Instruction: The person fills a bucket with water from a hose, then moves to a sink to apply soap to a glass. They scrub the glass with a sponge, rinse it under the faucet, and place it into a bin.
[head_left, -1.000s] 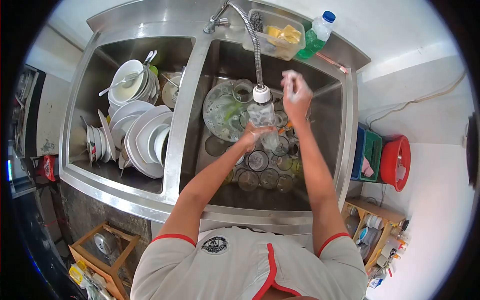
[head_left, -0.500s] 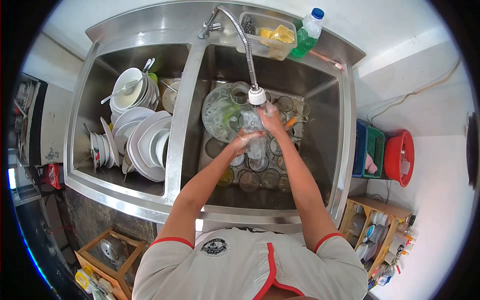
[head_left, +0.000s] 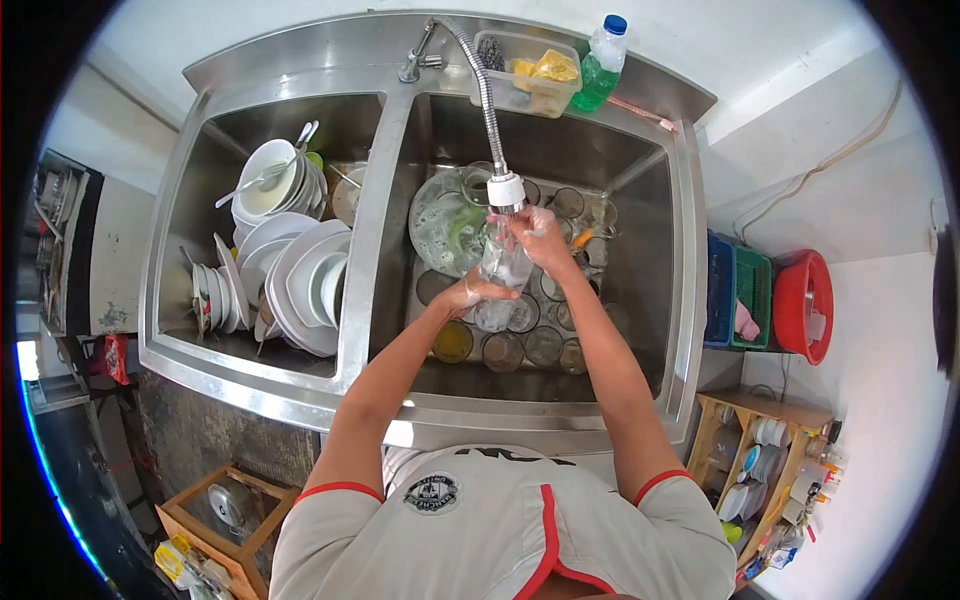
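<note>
Below the white tap head (head_left: 506,192), a clear drinking glass (head_left: 507,266) is tilted between my hands. My left hand (head_left: 474,292) wraps round its lower part, thumb across the front. My right hand (head_left: 540,238) closes on its upper end, just under the spout; the fingertips are partly hidden by the glass. Left of them sits a round basin of sudsy water (head_left: 428,236) with something green in it. Several glasses (head_left: 543,346) stand on the sink floor around and under my hands, one holding yellowish liquid (head_left: 452,342).
Stacked bowls (head_left: 268,180) and white plates (head_left: 300,275) fill the left sink (head_left: 345,365). On the back ledge are a plastic tub of sponges (head_left: 545,100) and a bottle of green liquid (head_left: 600,70). A red basin (head_left: 818,330) and green basket (head_left: 750,330) stand at right.
The view has shifted slightly. The glass is tilted differently, its upper end closer to the tap head, and my right hand has shifted on it. Both hands keep hold.
</note>
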